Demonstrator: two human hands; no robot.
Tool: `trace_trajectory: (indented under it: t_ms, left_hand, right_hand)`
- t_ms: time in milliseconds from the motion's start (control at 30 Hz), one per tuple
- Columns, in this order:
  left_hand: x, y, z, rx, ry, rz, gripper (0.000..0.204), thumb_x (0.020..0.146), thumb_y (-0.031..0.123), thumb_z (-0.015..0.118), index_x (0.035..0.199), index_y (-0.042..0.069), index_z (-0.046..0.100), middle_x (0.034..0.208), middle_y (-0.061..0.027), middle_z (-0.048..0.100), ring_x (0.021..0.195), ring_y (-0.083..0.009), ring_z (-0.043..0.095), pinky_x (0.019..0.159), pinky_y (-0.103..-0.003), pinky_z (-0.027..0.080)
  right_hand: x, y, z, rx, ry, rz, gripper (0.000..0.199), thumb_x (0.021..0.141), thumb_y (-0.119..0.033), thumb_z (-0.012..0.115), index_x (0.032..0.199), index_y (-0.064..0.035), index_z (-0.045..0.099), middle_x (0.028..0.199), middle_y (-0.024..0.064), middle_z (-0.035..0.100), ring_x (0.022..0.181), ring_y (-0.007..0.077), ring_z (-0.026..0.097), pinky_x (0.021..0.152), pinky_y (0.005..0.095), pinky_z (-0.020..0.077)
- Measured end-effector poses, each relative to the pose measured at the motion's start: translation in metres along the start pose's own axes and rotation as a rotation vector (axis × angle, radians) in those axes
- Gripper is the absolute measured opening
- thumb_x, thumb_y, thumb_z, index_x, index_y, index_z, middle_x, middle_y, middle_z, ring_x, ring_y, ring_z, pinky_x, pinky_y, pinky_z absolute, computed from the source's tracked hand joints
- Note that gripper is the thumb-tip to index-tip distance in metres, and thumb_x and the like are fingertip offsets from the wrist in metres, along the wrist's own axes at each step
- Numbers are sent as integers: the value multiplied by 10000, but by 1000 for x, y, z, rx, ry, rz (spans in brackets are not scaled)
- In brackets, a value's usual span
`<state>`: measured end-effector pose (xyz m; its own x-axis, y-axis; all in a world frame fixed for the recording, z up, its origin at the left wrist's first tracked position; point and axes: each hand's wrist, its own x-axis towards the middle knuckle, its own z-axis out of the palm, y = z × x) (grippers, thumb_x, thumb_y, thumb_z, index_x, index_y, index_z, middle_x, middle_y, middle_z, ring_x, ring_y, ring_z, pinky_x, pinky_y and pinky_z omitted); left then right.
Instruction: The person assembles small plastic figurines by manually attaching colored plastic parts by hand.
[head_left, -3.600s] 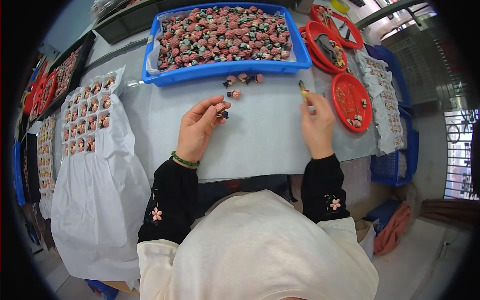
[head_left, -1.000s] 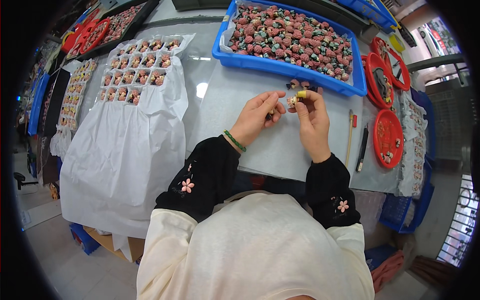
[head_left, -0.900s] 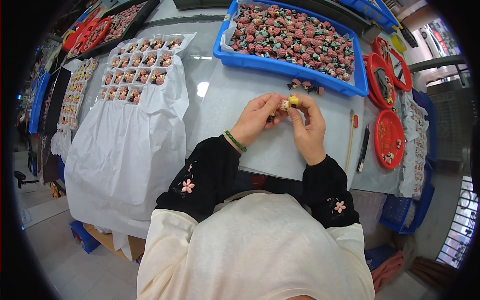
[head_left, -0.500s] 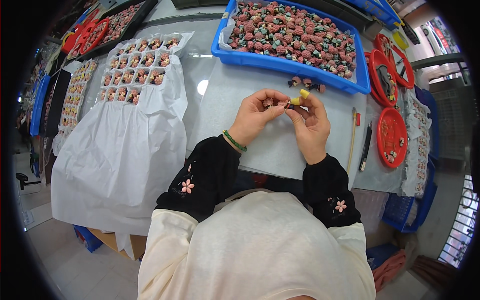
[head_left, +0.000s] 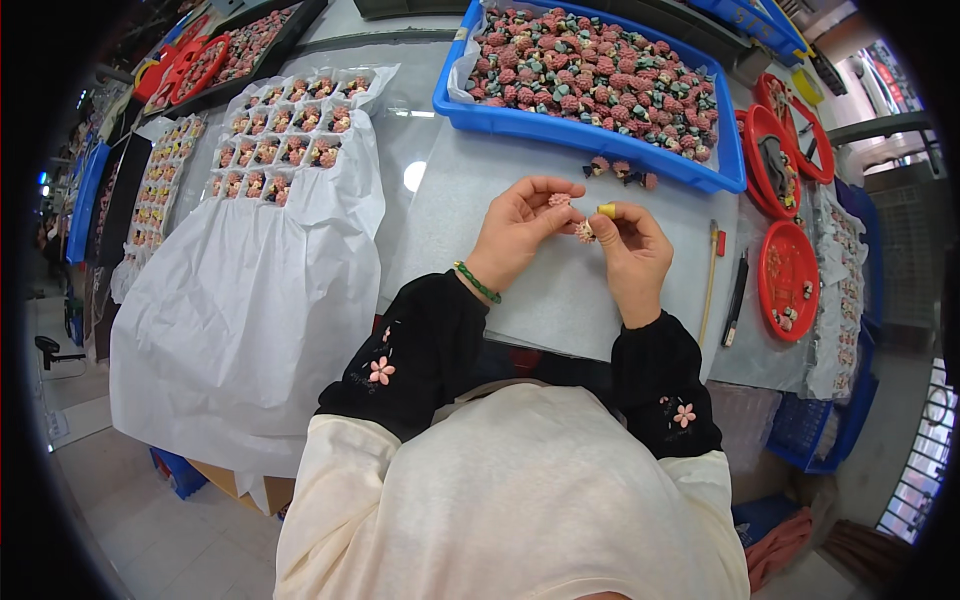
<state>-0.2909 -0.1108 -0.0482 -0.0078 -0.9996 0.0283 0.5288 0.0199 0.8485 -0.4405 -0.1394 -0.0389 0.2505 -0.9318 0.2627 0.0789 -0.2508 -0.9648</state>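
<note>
1. Both hands are meeting over the table (head_left: 545, 300). The left hand (head_left: 512, 228) is pinching a pink-topped figure (head_left: 559, 200). The right hand (head_left: 636, 255) is holding a little figure (head_left: 585, 231) by its thumb tip.
2. The little figure is sitting between the hands, left of the right thumb and nearer the right hand. It's too tiny to tell which way its long side is pointing.
3. Three small figures (head_left: 620, 170) are lying just past the hands, closer to the right one.
4. Farther off, a blue tub (head_left: 590, 139) is holding a big pile of pink lumps (head_left: 600, 80).
</note>
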Motion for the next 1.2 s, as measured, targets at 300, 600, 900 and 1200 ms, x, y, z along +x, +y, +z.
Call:
trace_trajectory:
  t_ms: [300,600,900,1200]
  left_hand:
    - [-6,-3,10,215,-78,61,407,805,-4,571,1199,-13,470,1046,-52,501,967,-131,518,870,-266,425]
    - [13,56,56,292,82,250,414,718,53,663,1094,-56,527,873,-30,561,846,-112,554,747,-233,464]
    - [19,236,56,977,-9,334,364,798,66,567,1145,-20,499,818,-14,595,673,-56,509,580,-180,424]
    - [-73,203,-105,1783,313,119,174,707,92,555,828,-33,550,646,-161,553,592,-287,548,550,-350,411]
  right_hand:
    - [3,4,2,17,-20,134,150,832,-141,599,887,-2,583,707,-13,561,635,46,510,557,169,398]
    - [3,8,-7,141,97,160,327,930,-293,405,1055,-14,522,813,24,535,643,64,494,528,184,392]
    - [3,-1,-4,100,103,219,285,927,-265,404,1038,-31,525,816,23,540,650,61,491,539,180,370]
    - [1,-4,1,52,36,245,311,925,-296,407,1012,-32,547,793,18,552,637,53,484,522,179,368]
